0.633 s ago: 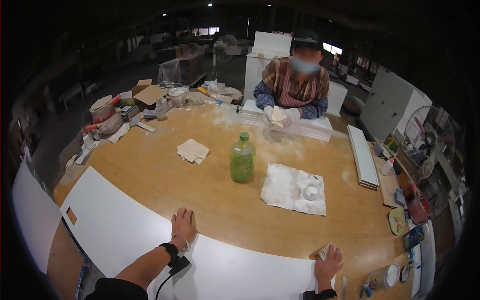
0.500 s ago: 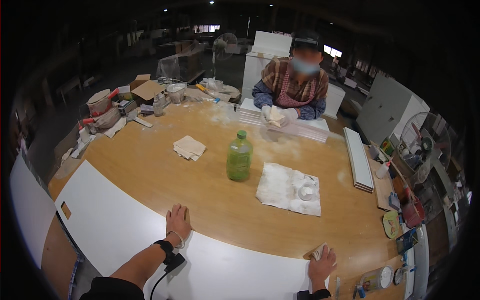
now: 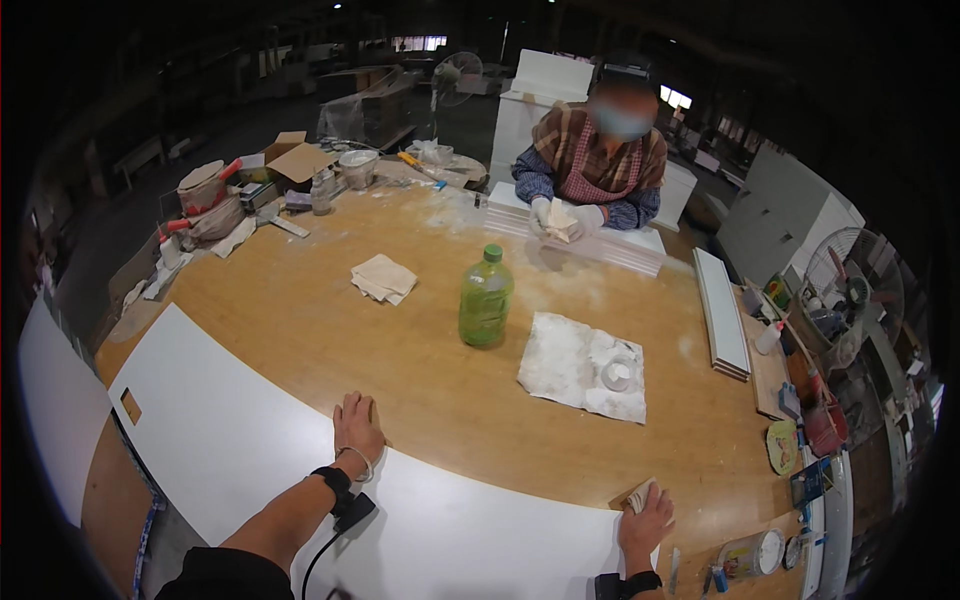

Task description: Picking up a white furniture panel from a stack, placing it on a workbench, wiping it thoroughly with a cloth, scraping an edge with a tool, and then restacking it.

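Observation:
A long white panel (image 3: 240, 440) lies along the near side of the wooden table, with a small rectangular cutout near its left end. My left hand (image 3: 358, 425) rests on the panel's far edge, its fingers laid out over it and holding nothing. At the panel's right end, my right hand (image 3: 648, 525) grips a folded beige cloth (image 3: 640, 496) by that edge; part of the cloth is hidden under the fingers. Beyond my hands stand a green bottle (image 3: 486, 305) and a white-dusted sheet (image 3: 560, 360) with a small clear cup (image 3: 617, 374) on it.
Another folded cloth (image 3: 383, 278) lies left of the bottle. Across the table (image 3: 440, 420), a masked co-worker (image 3: 600, 165) in gloves holds a cloth over stacked white boards (image 3: 620, 250). Narrow boards (image 3: 722, 312) lie at the right; tubs and boxes (image 3: 300, 157) crowd the far left.
The view has tilted slightly, so the table things sit a little higher and further right. Both my hands keep about the same places on the panel.

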{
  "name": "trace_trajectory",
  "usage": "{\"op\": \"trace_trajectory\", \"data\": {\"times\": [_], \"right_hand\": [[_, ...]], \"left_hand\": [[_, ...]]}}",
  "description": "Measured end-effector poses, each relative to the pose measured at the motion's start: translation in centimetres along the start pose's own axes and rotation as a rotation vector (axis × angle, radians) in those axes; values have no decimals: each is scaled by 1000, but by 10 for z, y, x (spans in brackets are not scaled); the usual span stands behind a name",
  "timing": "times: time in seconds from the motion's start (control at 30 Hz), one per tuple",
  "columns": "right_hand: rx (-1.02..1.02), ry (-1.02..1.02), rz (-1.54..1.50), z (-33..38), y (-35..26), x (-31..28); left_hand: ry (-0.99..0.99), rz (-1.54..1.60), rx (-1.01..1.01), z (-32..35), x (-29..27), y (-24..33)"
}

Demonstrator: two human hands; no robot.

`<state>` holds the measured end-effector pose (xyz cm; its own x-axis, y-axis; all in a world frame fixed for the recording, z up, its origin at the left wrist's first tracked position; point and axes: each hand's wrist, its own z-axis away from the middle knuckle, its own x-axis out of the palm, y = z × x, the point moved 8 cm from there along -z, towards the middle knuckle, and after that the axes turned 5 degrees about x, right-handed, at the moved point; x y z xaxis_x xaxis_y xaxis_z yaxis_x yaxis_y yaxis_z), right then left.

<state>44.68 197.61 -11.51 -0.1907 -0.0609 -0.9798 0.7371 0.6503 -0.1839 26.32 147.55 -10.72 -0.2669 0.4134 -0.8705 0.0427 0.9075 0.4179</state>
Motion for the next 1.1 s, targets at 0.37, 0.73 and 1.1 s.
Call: {"op": "trace_trajectory", "data": {"times": [0.37,0.73,1.1], "right_hand": [[8,-10,-16,2,-4,-2],[29,-10,44,-1,1,4],[84,-28,9,4,6,-5]], "left_hand": [[-32,-33,-5,-1,6,-6],[-10,-67,57,1,7,2],[-49,-17,23,1,6,3]]}}
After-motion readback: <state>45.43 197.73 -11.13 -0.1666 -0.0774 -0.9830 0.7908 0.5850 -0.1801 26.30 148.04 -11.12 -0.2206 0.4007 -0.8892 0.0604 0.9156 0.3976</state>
